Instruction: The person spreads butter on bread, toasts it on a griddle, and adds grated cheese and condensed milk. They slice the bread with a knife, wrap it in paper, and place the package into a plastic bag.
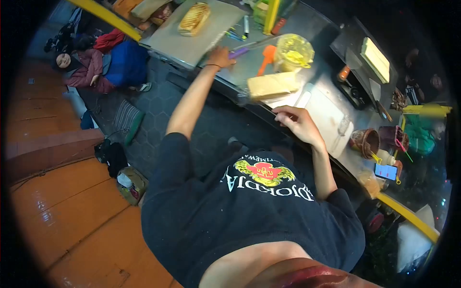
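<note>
Head view over a steel tabletop (249, 65). The left hand (222, 56), a dark band on its wrist, is closed around the purple handle of a utensil (238, 52) lying flat on the metal. The right hand (298, 121) rests near the tabletop's front edge with fingers curled, holding nothing. Between the hands sits a pale rectangular bread block (272, 85); beyond it are a round translucent tub (294, 51) and an orange spatula (267, 56). A ridged toasted sandwich (194, 18) lies on a flat grey board (192, 41).

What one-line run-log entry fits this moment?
left hand: at purple-handled tool, grip unclear | right hand: on counter edge, empty | nearby: bread block
</note>
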Available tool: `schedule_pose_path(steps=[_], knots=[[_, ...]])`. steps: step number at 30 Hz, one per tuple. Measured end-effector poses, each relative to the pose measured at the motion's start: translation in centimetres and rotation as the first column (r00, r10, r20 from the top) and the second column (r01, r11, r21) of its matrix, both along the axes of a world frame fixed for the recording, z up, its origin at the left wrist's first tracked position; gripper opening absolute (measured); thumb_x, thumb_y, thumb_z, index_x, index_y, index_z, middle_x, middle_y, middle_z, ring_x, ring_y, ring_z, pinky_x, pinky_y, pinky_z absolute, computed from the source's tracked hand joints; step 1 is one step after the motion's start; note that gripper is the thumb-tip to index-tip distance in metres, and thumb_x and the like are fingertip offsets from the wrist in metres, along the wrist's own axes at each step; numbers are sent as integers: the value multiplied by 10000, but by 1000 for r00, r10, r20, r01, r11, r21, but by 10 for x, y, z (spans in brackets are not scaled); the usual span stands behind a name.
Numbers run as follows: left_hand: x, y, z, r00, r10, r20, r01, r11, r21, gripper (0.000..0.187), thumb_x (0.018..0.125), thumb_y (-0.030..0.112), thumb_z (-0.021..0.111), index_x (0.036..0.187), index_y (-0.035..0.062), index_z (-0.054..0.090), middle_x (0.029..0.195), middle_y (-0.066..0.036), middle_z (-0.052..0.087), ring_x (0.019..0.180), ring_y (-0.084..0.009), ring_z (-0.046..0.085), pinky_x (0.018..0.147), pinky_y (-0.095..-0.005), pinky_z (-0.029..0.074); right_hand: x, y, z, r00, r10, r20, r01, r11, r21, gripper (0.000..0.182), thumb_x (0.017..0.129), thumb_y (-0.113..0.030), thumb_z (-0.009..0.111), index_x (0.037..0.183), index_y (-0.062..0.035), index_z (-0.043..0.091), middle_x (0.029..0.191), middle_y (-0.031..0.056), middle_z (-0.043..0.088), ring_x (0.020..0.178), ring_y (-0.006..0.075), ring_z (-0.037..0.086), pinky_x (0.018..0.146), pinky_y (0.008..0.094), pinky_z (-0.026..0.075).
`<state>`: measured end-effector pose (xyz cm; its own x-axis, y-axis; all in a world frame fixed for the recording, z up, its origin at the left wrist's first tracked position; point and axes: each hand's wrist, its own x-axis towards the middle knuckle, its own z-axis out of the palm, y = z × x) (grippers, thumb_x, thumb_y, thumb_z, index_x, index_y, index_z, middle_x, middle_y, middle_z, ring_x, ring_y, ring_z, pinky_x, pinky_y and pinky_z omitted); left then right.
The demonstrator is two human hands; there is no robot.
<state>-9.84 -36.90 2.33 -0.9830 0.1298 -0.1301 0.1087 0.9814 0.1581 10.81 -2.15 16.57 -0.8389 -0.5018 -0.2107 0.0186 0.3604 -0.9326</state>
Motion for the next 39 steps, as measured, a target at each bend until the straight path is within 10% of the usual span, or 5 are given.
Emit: schedule_pose_path(steps=[12,20,26,29,39], knots=[[102,-40,63,956,-173,-236,236,933,271,269,837,127,606,1028,13,455,844,-199,609,778,-396,654,647,-510,533,-94,-210,-82,732,-337,591,590,749,-303,463,966,-333,604,1277,-2,512,986,65,614,847,149,624,666,289,551],[67,-157,134,985,-170,-2,150,862,483,828,842,309,733,1471,16,281,1263,-286,535,1117,-389,608,913,-406,503,-175,-312,-32,766,-368,527,610,676,-413,249,952,-177,528,1068,37,584,629,91,587,486,166,568,447,296,466],[8,-246,95,899,-89,428,-404,204,892,377,1029,273,440,1313,33,501,665,12,487,478,-28,399,410,-197,313,-223,-328,77,814,-79,-575,52,997,-63,323,905,-105,535,1198,25,576,921,184,685,816,279,671,753,385,529],[-7,-285,63,884,-254,392,-304,324,896,356,1043,322,388,1188,38,545,724,-7,544,521,-69,479,455,-235,389,-192,-346,161,976,214,-49,-220,947,-236,309,932,-197,546,1150,19,579,881,117,671,696,198,639,549,328,527],[-62,-345,25,718,-480,503,-417,282,864,204,1012,252,527,1088,64,543,729,32,513,544,-61,460,462,-229,387,-96,-455,184,916,366,165,179,-6,-984,179,912,-72,478,1035,-20,359,684,263,627,507,320,635,465,358,525]])
